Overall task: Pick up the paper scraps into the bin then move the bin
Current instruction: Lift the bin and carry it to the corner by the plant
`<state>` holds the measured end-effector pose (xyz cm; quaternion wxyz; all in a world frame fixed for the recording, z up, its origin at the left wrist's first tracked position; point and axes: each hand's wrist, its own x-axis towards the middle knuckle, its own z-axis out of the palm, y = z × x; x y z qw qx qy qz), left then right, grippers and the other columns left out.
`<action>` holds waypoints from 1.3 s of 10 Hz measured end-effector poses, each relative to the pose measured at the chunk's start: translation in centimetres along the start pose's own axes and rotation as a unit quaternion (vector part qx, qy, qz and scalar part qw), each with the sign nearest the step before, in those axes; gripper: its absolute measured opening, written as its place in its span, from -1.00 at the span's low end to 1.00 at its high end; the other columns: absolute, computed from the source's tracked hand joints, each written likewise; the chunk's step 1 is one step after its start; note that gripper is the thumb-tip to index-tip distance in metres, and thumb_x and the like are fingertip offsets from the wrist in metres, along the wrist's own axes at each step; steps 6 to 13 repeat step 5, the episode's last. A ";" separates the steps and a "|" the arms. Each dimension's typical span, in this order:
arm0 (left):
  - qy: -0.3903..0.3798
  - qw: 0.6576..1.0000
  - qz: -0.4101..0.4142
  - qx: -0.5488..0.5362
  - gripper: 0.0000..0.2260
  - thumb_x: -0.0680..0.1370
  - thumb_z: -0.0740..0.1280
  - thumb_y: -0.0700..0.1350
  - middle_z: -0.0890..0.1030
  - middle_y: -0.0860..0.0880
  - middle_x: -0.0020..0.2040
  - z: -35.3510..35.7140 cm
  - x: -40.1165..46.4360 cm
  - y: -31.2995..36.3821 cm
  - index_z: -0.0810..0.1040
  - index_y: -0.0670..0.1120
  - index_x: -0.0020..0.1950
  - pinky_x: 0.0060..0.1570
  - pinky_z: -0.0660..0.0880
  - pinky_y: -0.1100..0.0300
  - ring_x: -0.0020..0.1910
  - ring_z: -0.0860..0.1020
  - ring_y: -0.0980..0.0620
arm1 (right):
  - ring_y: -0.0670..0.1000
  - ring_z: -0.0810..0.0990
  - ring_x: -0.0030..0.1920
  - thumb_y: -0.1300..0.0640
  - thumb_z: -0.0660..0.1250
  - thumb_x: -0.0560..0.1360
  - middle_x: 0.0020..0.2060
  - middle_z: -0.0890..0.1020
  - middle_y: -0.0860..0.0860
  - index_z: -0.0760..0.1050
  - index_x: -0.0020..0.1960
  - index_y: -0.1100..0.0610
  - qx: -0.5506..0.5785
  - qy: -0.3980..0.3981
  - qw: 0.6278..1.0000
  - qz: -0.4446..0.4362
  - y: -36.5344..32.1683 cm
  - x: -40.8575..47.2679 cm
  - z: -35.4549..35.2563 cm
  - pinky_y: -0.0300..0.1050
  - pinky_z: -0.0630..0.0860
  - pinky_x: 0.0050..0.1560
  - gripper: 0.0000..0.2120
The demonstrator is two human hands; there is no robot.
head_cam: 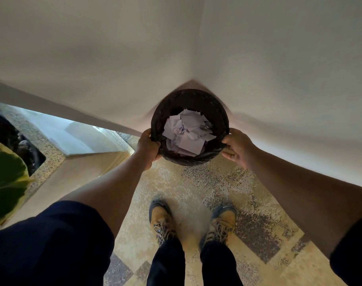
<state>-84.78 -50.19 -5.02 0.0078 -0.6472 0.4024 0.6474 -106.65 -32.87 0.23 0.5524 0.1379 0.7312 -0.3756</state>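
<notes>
Both hands on the dark round bin (190,129), held out toward the corner where two pale walls (93,58) meet; left hand (147,148) curls fingers round the near-left rim, right hand (236,148) pinches the near-right rim; paper scraps (186,134) heaped loose inside, no scraps visible on the patterned floor (248,193). Risks: grip sits only on the near edge, so the far side could dip and spill paper; the bin could knock the walls if pushed in fast; whether it touches the floor, cannot tell; frame blurred.
</notes>
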 end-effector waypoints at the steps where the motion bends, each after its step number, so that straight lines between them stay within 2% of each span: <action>1: 0.000 1.000 0.027 0.006 -0.52 0.61 0.18 -0.38 0.59 0.01 0.20 0.2 0.0 -0.8 0.47 0.13 0.34 0.00 0.66 -0.04 0.24 0.58 -0.16 | 0.10 0.55 0.27 0.29 0.29 0.53 0.27 0.57 0.08 0.49 0.22 -0.13 -0.017 0.004 1.000 -0.014 0.5 0.1 -0.4 0.02 0.55 0.02 -0.61; 2: 0.014 0.997 0.060 0.049 -0.53 0.57 0.29 -0.23 0.58 -0.03 0.31 -0.1 -0.4 -1.8 0.41 0.14 0.43 0.20 0.59 -0.16 0.34 0.54 -0.20 | 0.10 0.53 0.27 0.26 0.33 0.53 0.32 0.54 0.09 0.44 0.37 -0.08 -0.041 0.009 0.998 -0.049 1.4 0.3 -0.5 0.08 0.55 0.13 -0.54; 3: 0.056 0.974 0.113 0.188 -0.29 0.55 0.40 0.02 0.33 -0.10 0.58 -0.3 -1.3 -2.6 0.13 0.09 0.63 0.42 0.41 -0.12 0.52 0.35 -0.18 | 0.17 0.50 0.30 0.18 0.40 0.51 0.40 0.43 0.14 0.28 0.53 0.04 -0.156 0.058 0.974 -0.153 3.0 0.2 -0.4 0.11 0.52 0.22 -0.37; 4: 0.061 0.865 0.242 0.435 0.04 0.45 0.40 0.35 -0.09 -0.09 0.69 0.7 -3.9 -3.7 -0.16 0.00 0.67 0.55 0.14 -0.09 0.66 -0.03 -0.13 | 0.25 0.29 0.51 -0.13 0.38 0.53 0.58 0.15 0.16 0.06 0.62 -0.02 -0.537 0.108 0.773 -0.319 6.2 -0.3 0.1 0.17 0.45 0.32 -0.21; 5: 0.034 0.813 0.259 0.521 0.15 0.36 0.40 0.45 -0.28 -0.08 0.67 1.0 -4.5 -4.7 -0.26 0.07 0.65 0.56 0.09 -0.15 0.66 -0.16 -0.16 | 0.27 0.04 0.62 -0.24 0.25 0.57 0.65 -0.06 0.14 -0.07 0.64 -0.08 -0.668 0.067 0.652 -0.353 8.1 -0.5 0.6 0.28 0.30 0.45 -0.22; 13: 0.034 0.813 0.259 0.521 0.15 0.36 0.40 0.45 -0.28 -0.08 0.67 1.0 -4.5 -4.7 -0.26 0.07 0.65 0.56 0.09 -0.15 0.66 -0.16 -0.16 | 0.27 0.04 0.62 -0.24 0.25 0.57 0.65 -0.06 0.14 -0.07 0.64 -0.08 -0.668 0.067 0.652 -0.353 8.1 -0.5 0.6 0.28 0.30 0.45 -0.22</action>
